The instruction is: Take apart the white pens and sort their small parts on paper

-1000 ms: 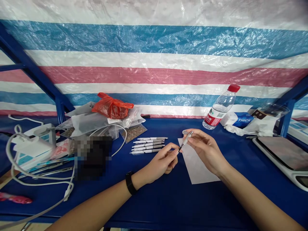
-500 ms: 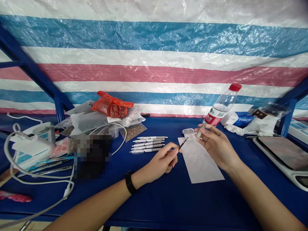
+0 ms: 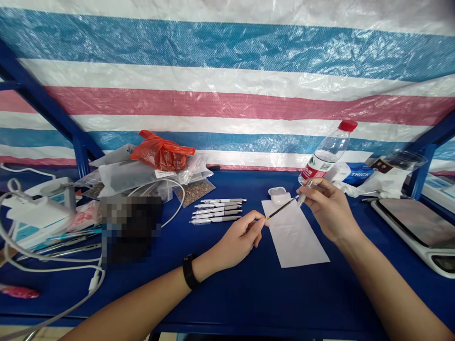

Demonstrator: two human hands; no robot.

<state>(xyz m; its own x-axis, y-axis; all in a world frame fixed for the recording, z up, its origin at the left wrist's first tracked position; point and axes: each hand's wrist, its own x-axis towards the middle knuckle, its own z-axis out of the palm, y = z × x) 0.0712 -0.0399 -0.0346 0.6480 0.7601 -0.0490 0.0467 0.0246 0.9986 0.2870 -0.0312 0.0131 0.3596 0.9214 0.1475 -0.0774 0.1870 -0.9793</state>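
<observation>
My left hand (image 3: 241, 239) pinches the end of a thin black rod (image 3: 282, 207) with a yellowish tip, likely a pen refill, just above the near-left corner of a white paper sheet (image 3: 296, 241). My right hand (image 3: 330, 208) holds a slim white pen barrel (image 3: 302, 198) by its middle, and the rod's far end reaches the barrel. A small white plastic dish (image 3: 277, 194) lies just beyond the paper, close to my right fingers. Left of my left hand lies a row of several white pens (image 3: 216, 211).
The blue table (image 3: 249, 293) holds a water bottle (image 3: 325, 154), an orange plastic bag (image 3: 159, 156) on clear packets, a seed packet (image 3: 195, 192), white cables (image 3: 53, 263), and a flat scale (image 3: 415, 232) at right. A striped tarp (image 3: 227, 99) hangs behind.
My hands have drawn apart, the right moving rightward with the white barrel, so more of the black rod shows between them. The view has also tilted slightly.
</observation>
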